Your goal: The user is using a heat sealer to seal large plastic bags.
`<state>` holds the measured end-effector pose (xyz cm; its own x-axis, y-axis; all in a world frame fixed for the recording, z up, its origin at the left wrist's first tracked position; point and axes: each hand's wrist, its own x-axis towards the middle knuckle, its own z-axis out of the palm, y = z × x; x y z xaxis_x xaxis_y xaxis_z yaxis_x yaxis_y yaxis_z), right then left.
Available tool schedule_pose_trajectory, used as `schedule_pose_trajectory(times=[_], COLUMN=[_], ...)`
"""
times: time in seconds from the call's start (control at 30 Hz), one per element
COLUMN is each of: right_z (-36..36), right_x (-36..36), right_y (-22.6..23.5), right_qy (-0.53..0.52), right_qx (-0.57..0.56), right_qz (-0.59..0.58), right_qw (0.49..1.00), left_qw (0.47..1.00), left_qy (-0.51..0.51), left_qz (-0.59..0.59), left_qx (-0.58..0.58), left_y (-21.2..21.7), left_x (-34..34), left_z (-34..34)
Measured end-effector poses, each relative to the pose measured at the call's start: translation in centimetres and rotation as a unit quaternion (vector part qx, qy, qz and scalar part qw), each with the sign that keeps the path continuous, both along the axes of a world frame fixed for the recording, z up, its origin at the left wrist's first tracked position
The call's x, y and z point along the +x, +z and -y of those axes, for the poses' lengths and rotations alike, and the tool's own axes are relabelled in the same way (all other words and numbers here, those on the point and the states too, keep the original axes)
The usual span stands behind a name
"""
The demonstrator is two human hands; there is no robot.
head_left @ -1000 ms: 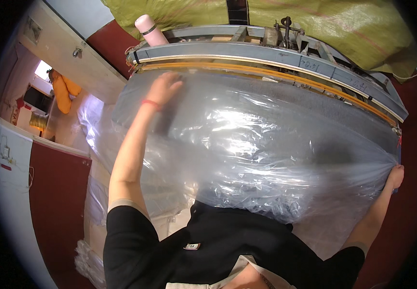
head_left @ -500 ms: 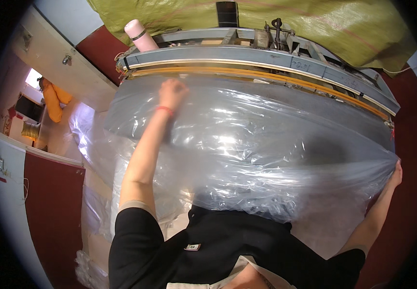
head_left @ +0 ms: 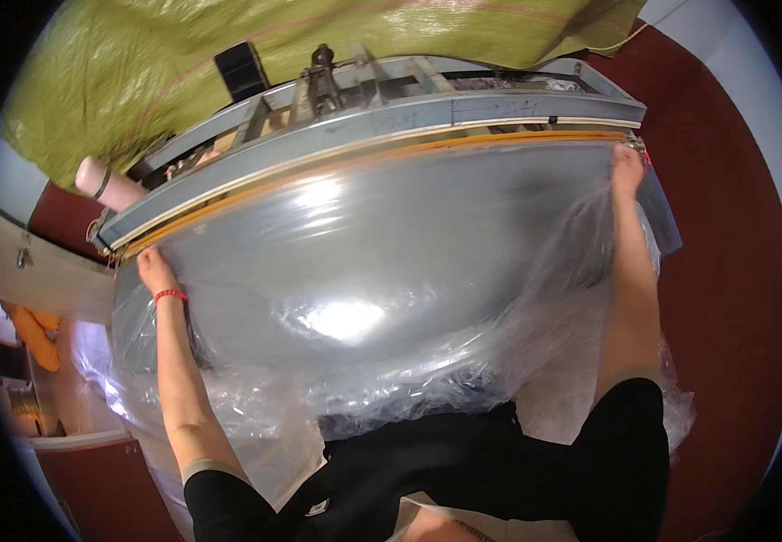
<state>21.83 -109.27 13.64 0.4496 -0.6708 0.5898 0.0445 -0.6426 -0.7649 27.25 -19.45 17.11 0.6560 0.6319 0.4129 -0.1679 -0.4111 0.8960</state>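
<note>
A large sheet of clear plastic film [head_left: 364, 271] lies stretched over a grey machine bed, up against a long grey and orange bar [head_left: 382, 149]. My left hand [head_left: 151, 269], with a red band at the wrist, presses the film's far left corner near the bar's left end. At the bar's right end my right hand [head_left: 627, 167] holds the far right corner of the film. The slack near edge of the sheet bunches in wrinkles over my black shirt.
A green woven tarp [head_left: 255, 54] covers the area behind the machine. A pink roll [head_left: 106, 185] sticks out at the bar's left end, and a small black box [head_left: 239, 68] sits on the frame. The floor is dark red [head_left: 725, 271]. An orange object [head_left: 34, 330] lies at far left.
Both arms have spread apart and reached forward: my left hand moved to the film's left corner and my right hand up to the right end of the bar. The film now lies smooth and taut.
</note>
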Motion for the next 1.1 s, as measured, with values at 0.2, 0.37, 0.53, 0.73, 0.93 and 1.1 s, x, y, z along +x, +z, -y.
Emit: schedule_pose_trajectory(times=[0.2, 0.37, 0.53, 0.73, 0.93, 1.1], right_z=[-3.2, -3.7, -3.8, -4.5, -7.4, -5.2], right_x=[2.3, 1.7, 1.3, -0.3, -3.7, -12.7], right_y=[2.5, 3.1, 4.0, 5.1, 8.5, 10.4], right_qy=[0.013, -0.018, 0.011, 0.044, 0.13, -0.053], right_qx=[0.086, 0.098, 0.132, 0.173, -0.028, -0.054], right_qz=[0.024, 0.021, 0.041, 0.043, -0.063, -0.107], right_qw=[0.996, 0.995, 0.99, 0.983, 0.989, 0.991], left_qw=[0.995, 0.991, 0.986, 0.979, 0.922, 0.933], left_qy=[-0.074, -0.078, -0.105, -0.086, -0.093, -0.239], left_qz=[0.033, 0.038, 0.031, -0.028, -0.353, -0.258], left_qx=[-0.058, -0.101, -0.128, -0.184, 0.13, 0.074], left_y=[-1.5, -2.2, -2.0, 1.1, 4.6, 6.5], left_x=[3.7, 4.3, 3.7, 3.1, -2.2, -7.5], left_z=[-1.5, -2.7, -5.2, 0.9, -5.1, 1.1])
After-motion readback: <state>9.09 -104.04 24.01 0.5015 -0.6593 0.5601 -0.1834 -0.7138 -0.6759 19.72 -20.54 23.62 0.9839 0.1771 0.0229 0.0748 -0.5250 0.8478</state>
